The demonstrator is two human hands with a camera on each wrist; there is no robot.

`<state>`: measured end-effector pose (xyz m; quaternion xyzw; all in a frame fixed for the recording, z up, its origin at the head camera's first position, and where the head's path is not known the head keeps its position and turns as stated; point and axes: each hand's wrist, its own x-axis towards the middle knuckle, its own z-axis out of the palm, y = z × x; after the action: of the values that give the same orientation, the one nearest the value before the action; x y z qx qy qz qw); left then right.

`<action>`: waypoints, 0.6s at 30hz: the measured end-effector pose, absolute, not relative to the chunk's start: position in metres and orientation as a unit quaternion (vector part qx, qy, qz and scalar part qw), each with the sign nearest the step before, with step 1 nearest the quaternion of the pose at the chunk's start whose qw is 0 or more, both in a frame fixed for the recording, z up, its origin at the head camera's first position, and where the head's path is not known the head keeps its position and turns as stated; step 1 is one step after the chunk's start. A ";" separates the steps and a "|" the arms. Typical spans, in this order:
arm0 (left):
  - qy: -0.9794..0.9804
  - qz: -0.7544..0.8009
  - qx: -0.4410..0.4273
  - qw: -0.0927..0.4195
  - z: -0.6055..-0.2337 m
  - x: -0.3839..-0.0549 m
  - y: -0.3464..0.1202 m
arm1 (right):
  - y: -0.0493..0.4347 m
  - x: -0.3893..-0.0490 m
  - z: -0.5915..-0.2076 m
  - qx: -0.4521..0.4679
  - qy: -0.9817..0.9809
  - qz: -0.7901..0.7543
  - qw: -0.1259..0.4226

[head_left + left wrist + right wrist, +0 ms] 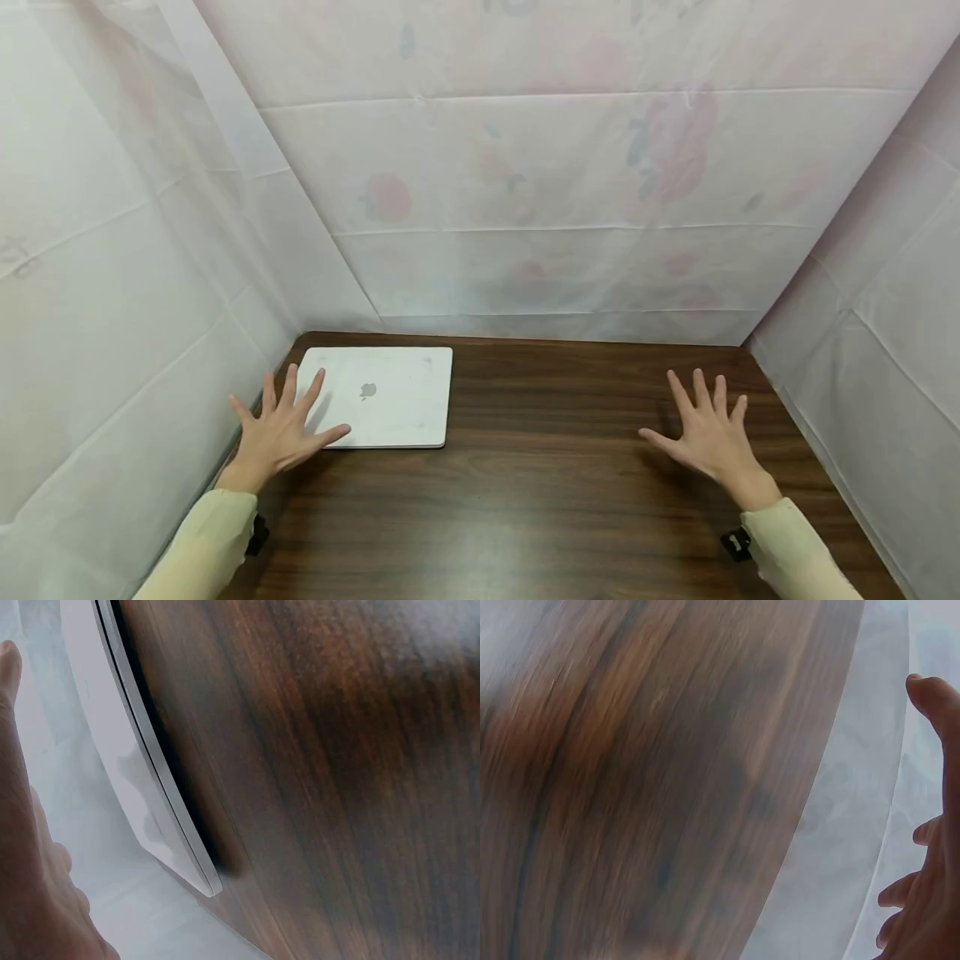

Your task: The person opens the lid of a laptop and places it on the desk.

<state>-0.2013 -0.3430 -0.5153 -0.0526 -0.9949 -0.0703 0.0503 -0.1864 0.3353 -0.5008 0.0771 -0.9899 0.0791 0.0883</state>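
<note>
A silver laptop (pixel 401 396) with a grey apple logo lies closed at the back left of the dark wooden table (pixel 555 417). Over its left front corner my left hand (pixel 277 435) is held with fingers spread, gripping nothing. The left wrist view shows the laptop's edge (pixel 154 761) beside that hand (pixel 37 855), with a gap between them. On the right side of the table, my right hand (pixel 708 437) hovers with all its fingers splayed and nothing in it. In the right wrist view, part of this hand (pixel 937 877) appears above the tabletop.
White sheets with faded fruit prints hang around the table: a back sheet (pixel 540 208), a left sheet (pixel 112 292) and a right sheet (pixel 885 308). A dark band device (pixel 737 544) sits at the right wrist, another device (pixel 257 536) at the left.
</note>
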 end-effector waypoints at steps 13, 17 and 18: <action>-0.994 -0.082 -0.050 0.050 -0.522 -0.203 -0.351 | 0.281 -0.199 -0.515 0.109 -0.985 0.107 0.076; -0.994 -0.085 -0.047 0.053 -0.526 -0.204 -0.355 | 0.268 -0.200 -0.517 0.118 -0.985 0.112 0.065; -0.994 -0.085 -0.047 0.055 -0.526 -0.204 -0.355 | 0.266 -0.201 -0.517 0.119 -0.984 0.113 0.064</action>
<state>-0.2042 -0.3554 -0.5265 -0.0467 -0.9937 -0.0853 0.0555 -0.2006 0.2660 -0.5169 0.1190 -0.9844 0.1132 0.0636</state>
